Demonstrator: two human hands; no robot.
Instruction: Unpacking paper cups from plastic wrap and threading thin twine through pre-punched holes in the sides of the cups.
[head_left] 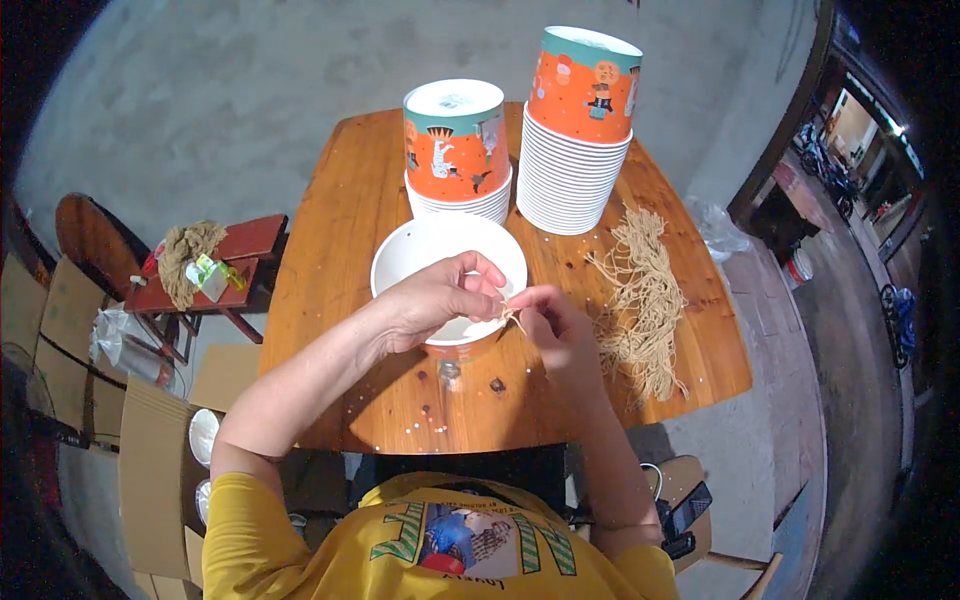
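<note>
Above the near rim of an open white paper bucket, my two hands meet over a short piece of tan string. My left hand pinches it from the left, its upper fingers curled. From the right, my right hand closes thumb and forefinger on the same string. Whether the string is tied to the bucket is hidden by my fingers. A thick bundle of loose tan strings lies on the table just right of my right hand.
Behind the bucket on the wooden table rise a short stack of orange printed buckets and a taller stack, upside down. White specks dot the tabletop. A red bench with more string stands left, near cardboard boxes.
</note>
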